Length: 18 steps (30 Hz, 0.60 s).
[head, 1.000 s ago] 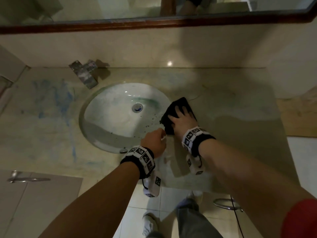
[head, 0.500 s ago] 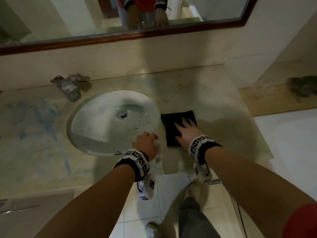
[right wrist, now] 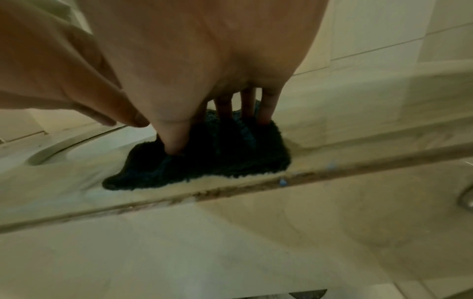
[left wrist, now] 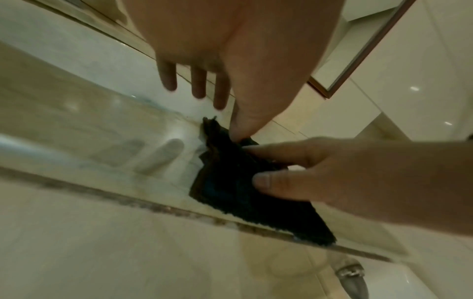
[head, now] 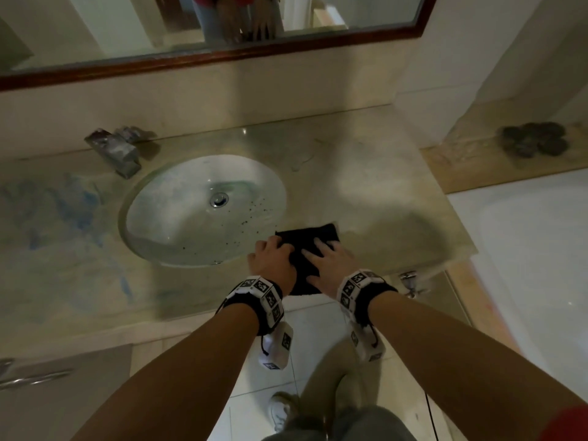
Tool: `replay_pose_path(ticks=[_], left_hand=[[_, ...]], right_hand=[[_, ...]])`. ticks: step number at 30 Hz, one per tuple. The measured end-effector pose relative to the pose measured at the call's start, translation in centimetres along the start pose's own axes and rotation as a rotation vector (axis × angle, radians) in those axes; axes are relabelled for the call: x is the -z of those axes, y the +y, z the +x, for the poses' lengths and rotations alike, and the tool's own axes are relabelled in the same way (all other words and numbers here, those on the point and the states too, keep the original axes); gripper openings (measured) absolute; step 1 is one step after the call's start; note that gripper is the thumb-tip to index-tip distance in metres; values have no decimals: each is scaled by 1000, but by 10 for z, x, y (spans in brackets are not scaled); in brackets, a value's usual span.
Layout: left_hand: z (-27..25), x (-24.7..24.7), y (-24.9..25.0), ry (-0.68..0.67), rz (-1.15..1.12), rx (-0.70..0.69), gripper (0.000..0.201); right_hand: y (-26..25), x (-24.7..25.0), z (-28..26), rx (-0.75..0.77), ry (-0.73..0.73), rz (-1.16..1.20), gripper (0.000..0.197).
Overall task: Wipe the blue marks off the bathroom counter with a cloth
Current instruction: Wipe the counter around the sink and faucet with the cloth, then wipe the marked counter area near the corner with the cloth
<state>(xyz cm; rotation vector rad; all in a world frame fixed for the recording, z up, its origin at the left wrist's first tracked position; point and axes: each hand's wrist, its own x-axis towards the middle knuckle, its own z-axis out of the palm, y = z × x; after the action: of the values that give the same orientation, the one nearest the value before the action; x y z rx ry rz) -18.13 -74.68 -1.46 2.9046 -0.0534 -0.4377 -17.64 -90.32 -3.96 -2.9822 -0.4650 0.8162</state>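
A black cloth (head: pixel 305 241) lies on the beige counter (head: pixel 397 224), just right of the sink and close to the front edge. My right hand (head: pixel 327 262) rests flat on it, fingers spread; in the right wrist view the fingers (right wrist: pixel 265 113) and thumb press down into the cloth (right wrist: pixel 204 161). My left hand (head: pixel 270 259) touches the cloth's left edge. In the left wrist view its fingers hang straight and only the thumb tip (left wrist: pixel 240 131) meets the cloth (left wrist: pixel 230 192). Blue marks (head: pixel 73 211) smear the counter left of the sink. Small blue specks (right wrist: pixel 282 182) sit on the front edge.
The round sink (head: pixel 165 237) sits mid-counter with a faucet (head: pixel 117 151) behind it at the left. A wood-framed mirror (head: pixel 222 55) runs along the wall. A dark object (head: pixel 534 140) lies on a wooden ledge at the right. A cabinet handle (head: pixel 410 281) juts out below the counter edge.
The cloth went from bunched at the sink rim to flat and nearer the front edge. My left hand moved right from the counter onto the cloth's left edge. My view tilted up.
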Motion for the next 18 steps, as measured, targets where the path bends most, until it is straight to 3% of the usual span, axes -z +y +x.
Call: replay_pose_path(ticks=[3, 6, 11, 18], left_hand=[[0, -5, 17, 76, 36, -35, 41], [3, -14, 39, 50, 24, -45, 42], [5, -30, 70, -39, 17, 26, 52], [3, -40, 88, -126, 94, 103, 63]], right_hand=[[19, 7, -4, 79, 56, 183, 62], [44, 13, -5, 94, 140, 390, 59], [89, 8, -13, 7, 136, 272, 61], [108, -5, -21, 31, 120, 172, 67]])
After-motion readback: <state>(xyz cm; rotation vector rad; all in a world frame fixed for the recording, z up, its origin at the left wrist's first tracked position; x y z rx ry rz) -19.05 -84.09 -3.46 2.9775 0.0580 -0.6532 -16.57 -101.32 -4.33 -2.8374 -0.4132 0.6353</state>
